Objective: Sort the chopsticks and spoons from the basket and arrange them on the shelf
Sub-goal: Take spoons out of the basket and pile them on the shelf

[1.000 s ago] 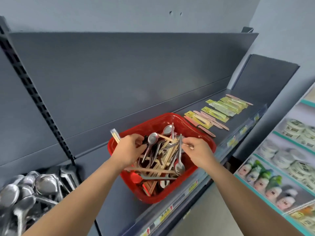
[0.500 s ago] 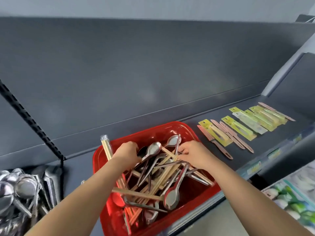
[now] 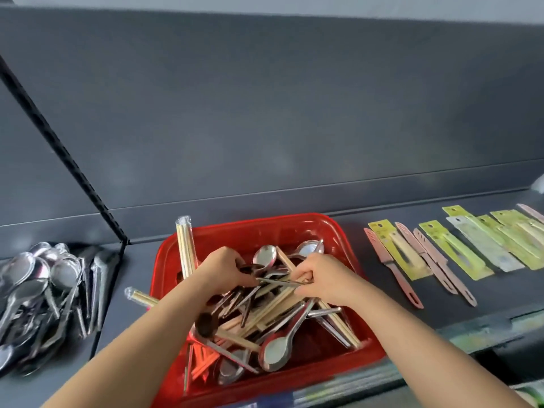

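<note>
Now we have our left hand [image 3: 226, 269] and right hand [image 3: 326, 278] inside the red plastic basket [image 3: 338, 231] on the dark grey shelf [image 3: 500, 295], among tangled shiny metal spoons [image 3: 276, 351] and pale wooden chopsticks [image 3: 273, 304]. The right hand pinches a slim metal spoon handle [image 3: 279, 281]. The left hand curls at its other end, and we cannot tell whether it grips. Left of the basket lies a heap of steel spoons [image 3: 44, 290], and right of it lie yellow-green packaged utensils [image 3: 453, 248].
</note>
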Available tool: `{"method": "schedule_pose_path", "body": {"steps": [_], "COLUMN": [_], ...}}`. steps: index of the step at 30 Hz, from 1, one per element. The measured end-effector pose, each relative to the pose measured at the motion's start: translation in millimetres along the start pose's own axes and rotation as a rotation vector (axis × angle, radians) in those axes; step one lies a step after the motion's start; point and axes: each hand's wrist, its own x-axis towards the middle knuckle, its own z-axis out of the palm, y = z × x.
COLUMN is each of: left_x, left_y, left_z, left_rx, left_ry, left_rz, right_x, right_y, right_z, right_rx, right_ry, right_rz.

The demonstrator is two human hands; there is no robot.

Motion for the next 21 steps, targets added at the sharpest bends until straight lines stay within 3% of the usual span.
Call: {"method": "schedule_pose_path", "body": {"steps": [10,12,15,21], "left_x": [-11.0,-15.6,-23.3,-36.2], "left_y": [1.0,0.7,-1.6,-12.5], "left_z": [-11.4,-13.7,-14.0,-19.8], "left_rx": [-0.163,-0.211,-0.476,-0.455], "left_ry": [0.067,0.054,-0.002,0.029], "left_rz": [-0.112,-0.107,-0.125,-0.191], "right_x": [10.3,13.8,21.1,37.5], "right_y": [-3.9,-11.5,-22.9,-34.7], "right_z": [-26.3,-29.8,-26.1,-11.4], "right_rx": [0.157,0.19,0.152,0.032], "right_ry": [0.202,0.178,0.073,-0.072], "right_rz": [-0.09,-0.108,-0.084,-0.022]}}
